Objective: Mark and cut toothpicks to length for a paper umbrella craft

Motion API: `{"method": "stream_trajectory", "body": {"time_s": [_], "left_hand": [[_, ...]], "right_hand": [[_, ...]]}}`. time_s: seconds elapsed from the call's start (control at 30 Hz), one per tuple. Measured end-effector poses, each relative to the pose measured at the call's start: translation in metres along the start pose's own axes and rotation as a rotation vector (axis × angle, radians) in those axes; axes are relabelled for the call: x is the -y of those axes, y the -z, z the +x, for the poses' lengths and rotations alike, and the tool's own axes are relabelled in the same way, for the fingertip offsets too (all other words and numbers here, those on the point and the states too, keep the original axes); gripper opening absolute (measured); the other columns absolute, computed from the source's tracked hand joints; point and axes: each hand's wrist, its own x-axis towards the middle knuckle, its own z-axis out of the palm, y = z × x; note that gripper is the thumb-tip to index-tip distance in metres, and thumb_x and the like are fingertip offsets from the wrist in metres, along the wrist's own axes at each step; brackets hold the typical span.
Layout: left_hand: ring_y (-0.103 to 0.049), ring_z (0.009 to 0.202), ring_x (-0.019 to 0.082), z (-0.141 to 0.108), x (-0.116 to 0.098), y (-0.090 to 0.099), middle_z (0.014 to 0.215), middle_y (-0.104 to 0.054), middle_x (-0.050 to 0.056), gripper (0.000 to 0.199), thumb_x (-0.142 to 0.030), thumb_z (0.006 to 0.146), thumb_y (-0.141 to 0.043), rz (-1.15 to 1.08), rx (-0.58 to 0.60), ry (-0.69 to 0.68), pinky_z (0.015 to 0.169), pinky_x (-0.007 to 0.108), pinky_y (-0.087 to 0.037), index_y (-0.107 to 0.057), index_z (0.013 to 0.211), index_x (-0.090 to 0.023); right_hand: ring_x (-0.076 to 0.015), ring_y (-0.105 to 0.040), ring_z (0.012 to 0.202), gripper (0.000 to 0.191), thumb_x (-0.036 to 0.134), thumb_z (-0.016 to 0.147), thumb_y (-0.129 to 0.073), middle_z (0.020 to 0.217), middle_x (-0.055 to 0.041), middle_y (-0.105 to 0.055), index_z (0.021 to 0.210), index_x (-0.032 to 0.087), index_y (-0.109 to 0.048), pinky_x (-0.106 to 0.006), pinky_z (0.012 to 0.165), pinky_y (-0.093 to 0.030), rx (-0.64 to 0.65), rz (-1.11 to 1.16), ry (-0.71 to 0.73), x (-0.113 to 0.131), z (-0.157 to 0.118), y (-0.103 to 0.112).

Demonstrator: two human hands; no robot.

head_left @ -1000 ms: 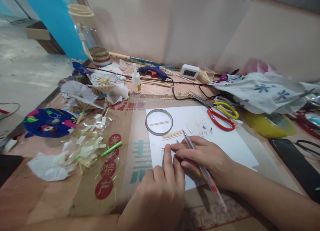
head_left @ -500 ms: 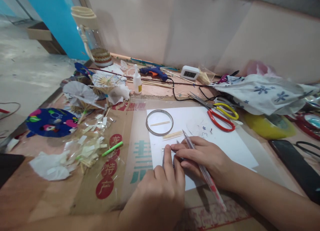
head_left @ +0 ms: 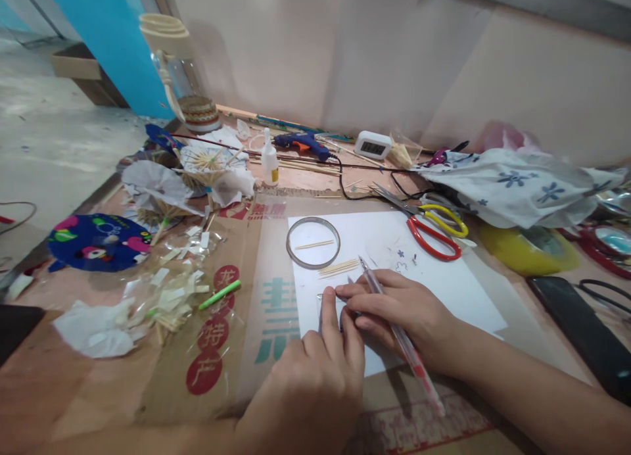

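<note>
Pinkish table [head_left: 64, 402] beneath a cardboard sheet [head_left: 167, 383], clear jug [head_left: 196, 106] and white clock [head_left: 373, 144].

The view has shifted slightly — the black phone [head_left: 584, 333] appears further left.

Paper [head_left: 458, 290] mid-frame, everything else around it

It's lying on cardboard [head_left: 167, 383], ring [head_left: 315, 267] and toothpicks [head_left: 339, 267] on top, pen [head_left: 402, 337] in the right hand [head_left: 421, 313] lower centre, left hand [head_left: 313, 379] beside it. Glue gun [head_left: 303, 143] and clock [head_left: 373, 144] sit behind, upper centre, jug [head_left: 183, 73] upper left, phone [head_left: 579, 333] lower right.
</note>
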Motion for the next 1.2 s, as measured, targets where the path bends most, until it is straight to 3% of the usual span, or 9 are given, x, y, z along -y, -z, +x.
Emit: {"method": "stream_trajectory", "body": {"time_s": [0.3,0.4,0.53,0.6,0.7,0.8,0.97,1.2], "left_hand": [[-0.057,0.047,0.013,0.000,0.002,-0.004,0.125,-0.063,0.026,0.036,-0.019,0.093,-0.048,0.024,-0.086,-0.016,0.040,0.023,-0.044,-0.064,0.124,-0.008],[-0.057,0.046,0.012,0.000,0.003,-0.004,0.125,-0.062,0.026,0.036,-0.017,0.092,-0.049,0.031,-0.094,-0.027,0.040,0.023,-0.044,-0.065,0.123,-0.008],[-0.058,0.047,0.013,0.000,0.005,-0.003,0.125,-0.061,0.029,0.038,-0.017,0.091,-0.048,0.030,-0.076,-0.047,0.042,0.023,-0.045,-0.064,0.125,-0.008],[-0.058,0.048,0.013,-0.001,0.005,-0.003,0.125,-0.061,0.029,0.038,-0.017,0.091,-0.049,0.024,-0.069,-0.050,0.042,0.023,-0.045,-0.064,0.125,-0.008],[-0.059,0.048,0.013,-0.001,0.004,-0.004,0.126,-0.060,0.029,0.039,-0.018,0.090,-0.050,0.020,-0.062,-0.048,0.042,0.023,-0.045,-0.064,0.125,-0.008],[-0.058,0.048,0.014,-0.001,0.003,-0.007,0.126,-0.061,0.028,0.040,-0.017,0.090,-0.049,0.025,-0.079,-0.035,0.041,0.023,-0.044,-0.063,0.126,-0.008],[-0.057,0.045,0.015,0.000,0.003,-0.008,0.123,-0.063,0.028,0.040,-0.017,0.091,-0.044,0.023,-0.114,-0.032,0.039,0.024,-0.043,-0.066,0.123,-0.008],[-0.060,0.048,0.015,0.002,0.005,-0.001,0.123,-0.064,0.027,0.040,-0.020,0.092,-0.046,0.015,-0.041,-0.055,0.041,0.022,-0.046,-0.066,0.125,-0.010]], "right_hand": [[-0.0218,-0.068,0.102,0.016,0.022,0.098,-0.053,0.117,-0.0108,-0.073,0.108,0.019,-0.064,-0.038,0.089,-0.056,-0.007,0.015,0.006,-0.001,0.000,-0.002],[-0.0225,-0.068,0.100,0.034,0.041,0.104,-0.041,0.113,-0.0110,-0.073,0.117,0.018,-0.062,-0.036,0.086,-0.056,-0.055,0.029,-0.015,-0.002,-0.001,0.000],[-0.0225,-0.069,0.097,0.054,0.060,0.100,-0.031,0.111,-0.0088,-0.072,0.134,0.024,-0.052,-0.035,0.083,-0.056,-0.182,0.127,-0.162,0.001,-0.004,0.008],[-0.0223,-0.068,0.098,0.048,0.057,0.101,-0.035,0.108,-0.0072,-0.070,0.135,0.027,-0.050,-0.035,0.085,-0.055,-0.241,0.139,-0.217,0.006,-0.005,0.012],[-0.0197,-0.068,0.090,0.024,0.039,0.100,-0.048,0.097,-0.0035,-0.067,0.121,0.028,-0.053,-0.034,0.082,-0.055,-0.357,0.212,-0.324,0.014,-0.005,0.012],[-0.0187,-0.069,0.081,0.018,0.023,0.093,-0.059,0.089,-0.0009,-0.069,0.108,0.028,-0.051,-0.032,0.073,-0.056,-0.354,0.334,-0.398,0.020,-0.002,0.003],[-0.0177,-0.067,0.072,0.011,0.021,0.087,-0.063,0.076,-0.0001,-0.067,0.093,0.024,-0.054,-0.029,0.062,-0.052,-0.295,0.370,-0.424,0.017,0.004,-0.011],[-0.0220,-0.068,0.086,0.010,0.020,0.087,-0.060,0.072,0.0010,-0.062,0.084,0.024,-0.052,-0.036,0.073,-0.052,-0.305,0.415,-0.514,0.013,0.002,-0.013]]}}
